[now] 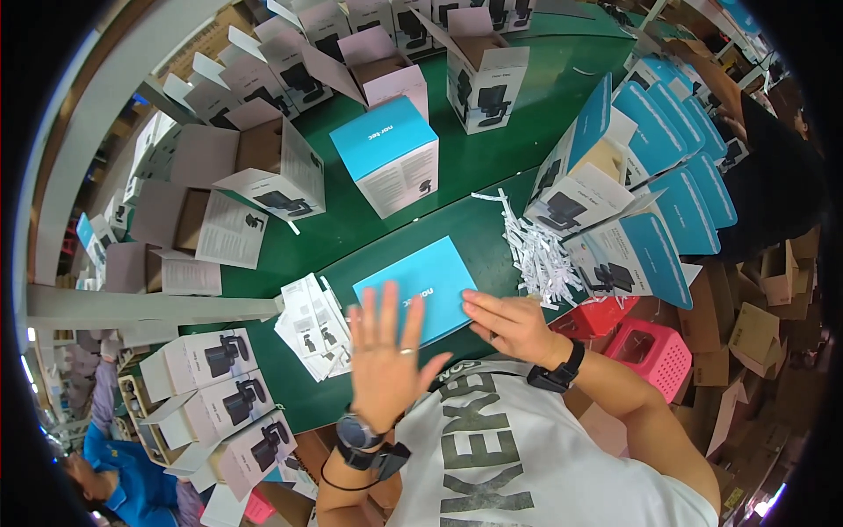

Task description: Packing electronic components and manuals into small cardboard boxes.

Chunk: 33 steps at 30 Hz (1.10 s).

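In front of me on the green table stands a box with a blue top [448,268], its flat top face up. My left hand [385,356] is spread wide above its near left part; whether the palm touches it cannot be told. At the box's right edge, my right hand [514,325] has its fingers pressed together, some on top and others lower at the side. Left of the box lies a loose stack of printed leaflets [314,329]. A heap of white paper strips [540,259] lies to the right.
Beyond stands a closed blue-topped box [395,162], with open white boxes [281,167] around it. More blue-flapped boxes [628,255] crowd the right. Boxes with pictures [237,395] line the left. A pink basket [648,356] is lower right. Other people work at both sides.
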Motion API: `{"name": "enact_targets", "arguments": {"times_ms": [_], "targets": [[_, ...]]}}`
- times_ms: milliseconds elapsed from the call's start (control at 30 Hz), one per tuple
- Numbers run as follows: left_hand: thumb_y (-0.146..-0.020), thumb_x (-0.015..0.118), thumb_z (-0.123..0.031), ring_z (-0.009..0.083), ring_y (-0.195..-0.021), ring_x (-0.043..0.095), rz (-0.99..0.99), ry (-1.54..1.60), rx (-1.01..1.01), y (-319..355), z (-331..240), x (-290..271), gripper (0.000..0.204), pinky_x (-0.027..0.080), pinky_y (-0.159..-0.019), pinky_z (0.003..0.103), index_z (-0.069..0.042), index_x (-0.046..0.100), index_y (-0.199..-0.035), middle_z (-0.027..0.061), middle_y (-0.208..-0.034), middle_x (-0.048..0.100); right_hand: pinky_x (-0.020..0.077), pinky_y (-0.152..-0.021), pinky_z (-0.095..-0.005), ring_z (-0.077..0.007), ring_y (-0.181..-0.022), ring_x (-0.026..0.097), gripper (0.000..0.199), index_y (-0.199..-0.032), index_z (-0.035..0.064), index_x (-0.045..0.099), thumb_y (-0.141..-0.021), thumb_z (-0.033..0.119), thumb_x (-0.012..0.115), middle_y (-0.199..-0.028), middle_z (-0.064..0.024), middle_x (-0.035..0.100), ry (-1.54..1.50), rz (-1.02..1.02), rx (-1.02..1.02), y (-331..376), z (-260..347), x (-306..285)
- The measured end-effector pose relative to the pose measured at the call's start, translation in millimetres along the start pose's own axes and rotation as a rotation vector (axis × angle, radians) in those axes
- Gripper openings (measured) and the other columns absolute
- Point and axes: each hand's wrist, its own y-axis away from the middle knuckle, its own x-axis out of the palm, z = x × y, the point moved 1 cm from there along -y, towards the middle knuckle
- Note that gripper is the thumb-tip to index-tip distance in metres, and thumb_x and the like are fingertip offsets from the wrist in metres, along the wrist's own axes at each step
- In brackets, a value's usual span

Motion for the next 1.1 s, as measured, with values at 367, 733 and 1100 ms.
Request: {"name": "enact_targets", "arguments": {"times_ms": [367,733,1100], "targets": [[-0.086,0.079,-0.050,0.0474,-0.153,0.032,0.058,-0.229,0.037,-18,-5,33,0.083,0.029,-0.122,0.061,-0.012,0.051,-0.155,0.0279,-0.166,0.033,0.0535,-0.058,-0.0291,-0.0175,-0.069,0.072,0.028,-0.108,0.0104,0.080,-0.081,0.013,0.087,-0.121,-0.0042,0.077,-0.207,-0.133,0.040,-10,-9,0],[-0.070,0.090,-0.054,0.0504,-0.126,0.045,0.020,0.080,-0.029,-71,13,1,0.080,0.038,-0.108,0.060,-0.017,0.068,-0.137,0.0284,-0.138,0.049,0.0510,-0.057,-0.0239,-0.0092,-0.070,0.069,0.023,-0.115,0.0093,0.078,-0.092,0.011,0.080,-0.118,-0.0044,0.078,-0.539,-0.377,0.486,11,-22,-5],[-0.076,0.081,-0.060,0.0528,-0.129,0.047,-0.201,0.084,-0.012,-362,-59,140,0.074,0.038,-0.111,0.060,-0.016,0.071,-0.135,0.0328,-0.139,0.053,0.0474,-0.063,-0.0251,-0.0096,-0.070,0.059,0.025,-0.118,0.0004,0.071,-0.109,0.020,0.060,-0.107,-0.0090,0.075,-1.079,-0.433,1.443,197,-42,-2]]}}
